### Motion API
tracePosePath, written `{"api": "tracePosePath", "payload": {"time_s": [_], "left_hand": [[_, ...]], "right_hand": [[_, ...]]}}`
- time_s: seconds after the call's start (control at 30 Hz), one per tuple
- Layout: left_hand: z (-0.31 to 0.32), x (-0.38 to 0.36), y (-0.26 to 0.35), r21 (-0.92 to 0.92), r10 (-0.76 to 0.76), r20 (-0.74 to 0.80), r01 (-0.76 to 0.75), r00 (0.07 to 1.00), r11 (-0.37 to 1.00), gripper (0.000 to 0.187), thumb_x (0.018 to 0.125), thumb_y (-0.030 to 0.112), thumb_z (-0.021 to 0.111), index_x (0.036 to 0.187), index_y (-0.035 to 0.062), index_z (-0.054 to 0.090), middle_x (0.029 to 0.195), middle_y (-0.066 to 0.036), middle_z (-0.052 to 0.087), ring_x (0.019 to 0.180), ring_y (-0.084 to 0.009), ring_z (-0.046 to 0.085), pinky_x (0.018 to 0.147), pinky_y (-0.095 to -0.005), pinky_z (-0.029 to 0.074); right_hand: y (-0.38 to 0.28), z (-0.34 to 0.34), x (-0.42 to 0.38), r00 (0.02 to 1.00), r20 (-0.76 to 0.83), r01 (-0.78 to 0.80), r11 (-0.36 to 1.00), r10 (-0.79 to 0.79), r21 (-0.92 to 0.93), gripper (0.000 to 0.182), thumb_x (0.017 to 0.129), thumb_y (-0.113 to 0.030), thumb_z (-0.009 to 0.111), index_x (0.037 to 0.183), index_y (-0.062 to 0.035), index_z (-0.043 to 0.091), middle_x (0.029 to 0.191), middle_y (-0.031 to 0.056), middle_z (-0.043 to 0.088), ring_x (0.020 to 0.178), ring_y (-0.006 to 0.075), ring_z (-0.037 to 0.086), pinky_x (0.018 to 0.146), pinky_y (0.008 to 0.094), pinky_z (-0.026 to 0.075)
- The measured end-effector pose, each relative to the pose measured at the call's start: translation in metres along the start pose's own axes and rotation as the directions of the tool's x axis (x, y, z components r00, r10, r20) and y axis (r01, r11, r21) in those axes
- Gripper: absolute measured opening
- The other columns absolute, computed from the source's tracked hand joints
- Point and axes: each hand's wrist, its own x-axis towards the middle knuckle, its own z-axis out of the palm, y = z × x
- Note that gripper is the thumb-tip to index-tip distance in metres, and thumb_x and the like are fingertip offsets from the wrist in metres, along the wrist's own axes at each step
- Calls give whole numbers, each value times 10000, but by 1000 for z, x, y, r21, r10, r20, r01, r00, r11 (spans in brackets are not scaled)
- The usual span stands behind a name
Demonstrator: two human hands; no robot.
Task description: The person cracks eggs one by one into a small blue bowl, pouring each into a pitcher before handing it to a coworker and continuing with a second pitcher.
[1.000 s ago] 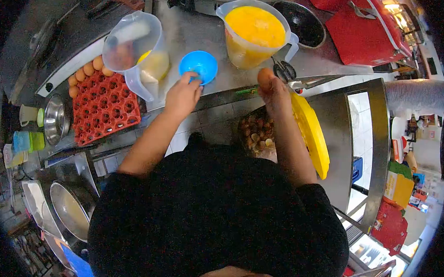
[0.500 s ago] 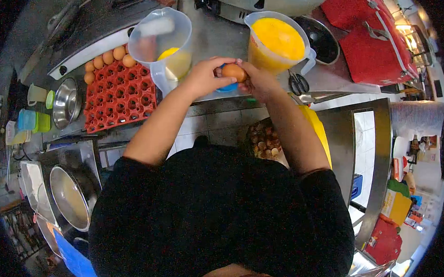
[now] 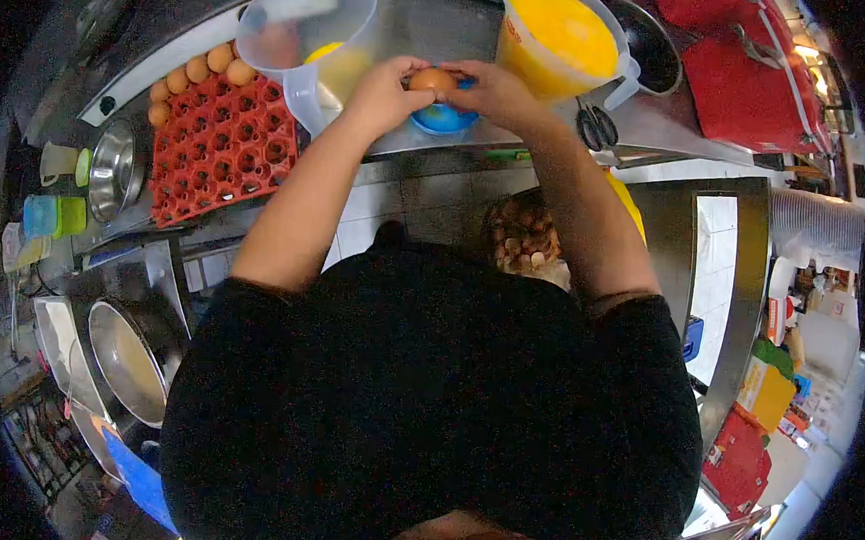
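A brown egg is held between the fingers of my left hand and my right hand, over a small blue bowl on the steel counter. Left of my hands stands a clear plastic jug with a little yellow egg in its bottom. On the right, another jug is filled high with bright yellow egg yolk. A red egg tray lies further left, its cups mostly bare, with several brown eggs along its far edge.
Black-handled scissors lie right of the full jug, in front of a dark pan. A red bag sits at the right. Below the counter edge is a container of eggshells. A steel bowl stands beside the tray.
The view has tipped, so the counter things sit higher in it. Both hands still hold the egg, and more of the blue bowl shows below them.
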Motion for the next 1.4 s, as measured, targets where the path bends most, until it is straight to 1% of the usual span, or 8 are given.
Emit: {"api": "tracePosePath", "payload": {"time_s": [0.1,0.4,0.5,0.7,0.8,1.0,1.27,1.4], "left_hand": [[0,-1,-1,25,8,-2,-8,1000,1000,419,694,161,667,1063,6,539,959,-109,616,822,-178,597,737,-283,467],[0,5,-2,-31,-26,-11,25,1000,999,403,667,229,670,993,8,582,898,-130,626,821,-212,604,737,-294,464],[-7,5,13,0,-35,40,35,999,999,378,704,217,653,1010,9,574,916,-112,622,839,-175,594,743,-273,460],[-5,8,12,69,1,33,-4,999,998,382,682,202,643,1008,13,579,916,-123,622,836,-201,598,748,-288,461],[-2,9,5,3,37,18,-37,999,999,410,648,229,664,992,17,590,898,-147,624,820,-234,606,744,-310,463],[-1,6,4,-176,29,73,-16,997,984,425,652,222,681,1007,9,586,905,-137,624,825,-211,602,746,-303,464],[-1,8,0,-31,40,31,-39,999,999,425,654,216,684,1025,30,591,915,-128,625,822,-208,603,742,-304,467],[10,13,-19,-154,77,26,-72,997,985,433,648,218,684,1030,37,591,917,-133,623,815,-213,604,736,-306,469]], "right_hand": [[21,3,13,998,60,11,1000,-12,16,564,694,-394,691,1123,-59,541,1048,131,588,981,212,546,845,316,430],[9,-4,9,997,58,65,980,-55,-190,488,714,-349,675,1108,-85,559,985,139,616,889,232,596,785,328,461],[-7,-11,5,992,122,33,989,-15,-147,485,718,-243,666,1148,-67,529,907,66,611,803,134,555,722,273,464],[-7,-9,1,992,96,-93,992,85,83,449,720,-196,644,1131,-48,541,838,55,620,725,129,568,696,265,468],[1,-3,1,999,-50,15,998,-18,-63,457,733,-398,631,1080,-104,587,860,86,643,727,159,609,681,304,484],[5,-6,-1,998,32,-47,998,48,-40,542,693,-475,652,1088,-110,585,852,92,643,774,190,609,726,318,472],[16,0,2,999,-28,19,997,-21,-77,494,710,-441,655,1093,-137,586,862,101,643,766,181,605,712,317,472],[4,-1,-6,996,-84,23,997,-29,-68,454,722,-390,658,1095,-143,583,863,111,643,763,188,608,707,319,474]]}}
